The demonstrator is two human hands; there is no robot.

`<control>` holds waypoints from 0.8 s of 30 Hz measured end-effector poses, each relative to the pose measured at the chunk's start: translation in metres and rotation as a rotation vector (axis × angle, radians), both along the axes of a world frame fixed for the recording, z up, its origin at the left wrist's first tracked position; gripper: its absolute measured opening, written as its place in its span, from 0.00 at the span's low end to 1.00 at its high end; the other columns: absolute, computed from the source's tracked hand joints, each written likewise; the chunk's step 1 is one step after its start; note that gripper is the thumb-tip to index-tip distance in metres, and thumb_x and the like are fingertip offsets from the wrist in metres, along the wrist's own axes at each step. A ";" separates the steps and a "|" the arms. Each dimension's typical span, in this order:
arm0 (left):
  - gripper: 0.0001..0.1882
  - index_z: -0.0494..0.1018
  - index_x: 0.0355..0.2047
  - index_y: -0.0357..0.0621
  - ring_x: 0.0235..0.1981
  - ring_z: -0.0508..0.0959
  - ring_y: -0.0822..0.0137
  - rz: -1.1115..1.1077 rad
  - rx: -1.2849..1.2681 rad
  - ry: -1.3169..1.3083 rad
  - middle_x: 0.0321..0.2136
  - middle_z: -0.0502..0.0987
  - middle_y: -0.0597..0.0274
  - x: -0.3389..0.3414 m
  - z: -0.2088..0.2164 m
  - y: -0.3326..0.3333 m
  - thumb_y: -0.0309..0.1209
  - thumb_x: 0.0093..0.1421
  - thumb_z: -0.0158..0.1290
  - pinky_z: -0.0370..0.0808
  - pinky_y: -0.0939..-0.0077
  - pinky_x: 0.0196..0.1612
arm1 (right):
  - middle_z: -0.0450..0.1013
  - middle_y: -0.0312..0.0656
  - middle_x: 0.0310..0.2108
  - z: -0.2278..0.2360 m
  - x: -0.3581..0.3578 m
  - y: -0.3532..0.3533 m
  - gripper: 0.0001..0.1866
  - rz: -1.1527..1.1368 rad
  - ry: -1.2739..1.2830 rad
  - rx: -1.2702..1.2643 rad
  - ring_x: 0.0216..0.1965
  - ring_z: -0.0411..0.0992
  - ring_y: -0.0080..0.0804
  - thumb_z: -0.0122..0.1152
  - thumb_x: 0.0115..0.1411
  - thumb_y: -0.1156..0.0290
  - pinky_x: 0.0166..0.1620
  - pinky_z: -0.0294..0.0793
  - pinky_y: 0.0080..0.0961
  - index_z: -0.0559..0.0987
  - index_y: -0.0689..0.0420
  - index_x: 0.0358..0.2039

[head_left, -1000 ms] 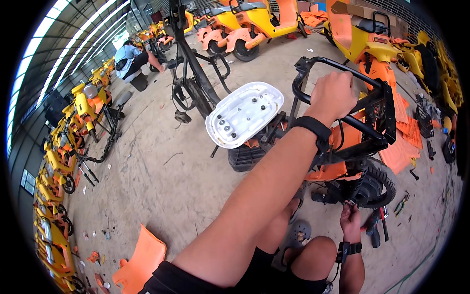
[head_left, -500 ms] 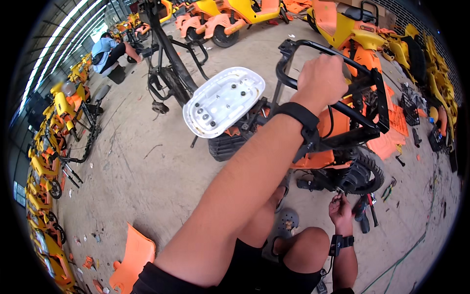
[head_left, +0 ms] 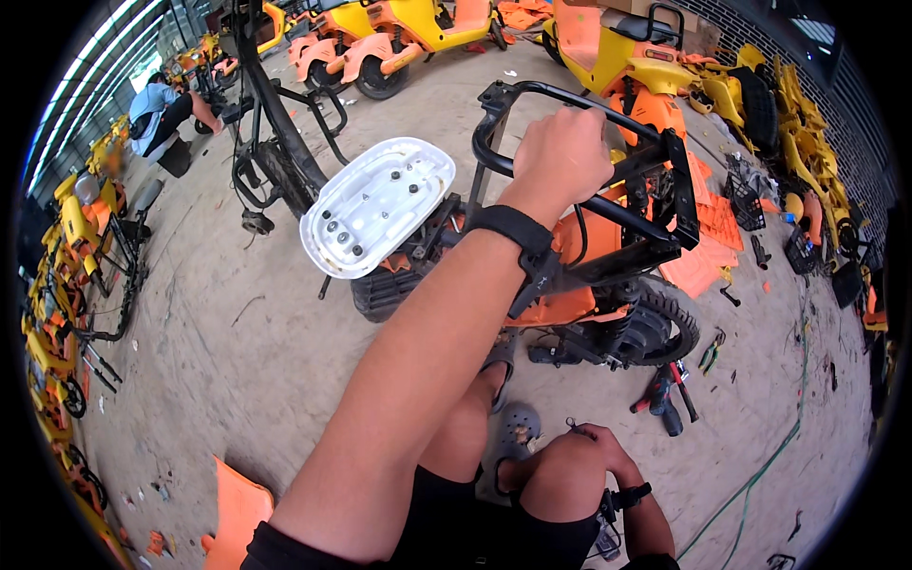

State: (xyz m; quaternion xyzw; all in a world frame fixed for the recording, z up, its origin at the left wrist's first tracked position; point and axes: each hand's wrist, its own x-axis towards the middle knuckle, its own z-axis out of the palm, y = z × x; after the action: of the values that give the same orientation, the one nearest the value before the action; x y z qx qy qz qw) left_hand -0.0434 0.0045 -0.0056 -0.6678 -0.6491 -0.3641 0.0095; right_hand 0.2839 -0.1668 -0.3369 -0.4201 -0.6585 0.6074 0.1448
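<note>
My left hand (head_left: 562, 157) is closed around the black tubular rear rack (head_left: 655, 152) of a partly stripped scooter, whose rear wheel (head_left: 670, 323) lies below and to the right. At my right knee, my right hand (head_left: 600, 446) is bent inward with its fingertips together. A small dark ring-like piece (head_left: 571, 424) sticks out at those fingertips; its kind is too small to make out. On the scooter frame rests a white plastic cover (head_left: 380, 204) turned hollow side up, with several bolts and nuts inside.
A red-and-black power tool (head_left: 660, 399) and green-handled pliers (head_left: 712, 351) lie on the floor beside the wheel. A green cord (head_left: 760, 465) runs along the right. Orange panels (head_left: 708, 252) lie behind the rack. Yellow scooters (head_left: 432, 33) line the back; a person (head_left: 157, 114) sits far left.
My right hand has drawn back from the rear wheel's hub to my right knee. The left hand keeps its grip on the rack. The whole view has swung a little to the right.
</note>
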 end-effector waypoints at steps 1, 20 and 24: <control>0.10 0.78 0.35 0.44 0.35 0.79 0.44 0.025 -0.002 0.003 0.31 0.80 0.47 -0.006 0.001 -0.004 0.32 0.54 0.52 0.76 0.55 0.43 | 0.65 0.26 0.19 0.026 -0.006 0.002 0.19 -0.004 -0.043 -0.033 0.22 0.57 0.13 0.71 0.51 0.70 0.26 0.59 0.17 0.79 0.61 0.43; 0.12 0.78 0.35 0.44 0.36 0.80 0.47 0.050 0.027 0.039 0.29 0.81 0.50 -0.003 -0.004 0.004 0.36 0.54 0.52 0.76 0.57 0.43 | 0.65 0.30 0.21 0.050 0.017 -0.012 0.21 -0.313 0.355 -0.314 0.22 0.59 0.14 0.51 0.68 0.55 0.26 0.60 0.16 0.78 0.61 0.46; 0.11 0.77 0.34 0.42 0.27 0.79 0.53 0.025 0.123 0.085 0.22 0.78 0.53 -0.009 -0.013 0.014 0.36 0.55 0.56 0.74 0.63 0.32 | 0.66 0.30 0.21 0.014 0.029 0.011 0.26 -0.523 -0.026 -0.047 0.23 0.60 0.17 0.43 0.71 0.51 0.28 0.62 0.18 0.79 0.61 0.42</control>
State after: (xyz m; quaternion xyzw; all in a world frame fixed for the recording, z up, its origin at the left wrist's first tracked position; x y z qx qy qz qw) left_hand -0.0521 0.0186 -0.0188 -0.6726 -0.6329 -0.3744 0.0829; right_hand 0.3129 -0.1557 -0.3230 -0.5869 -0.5152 0.5591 0.2784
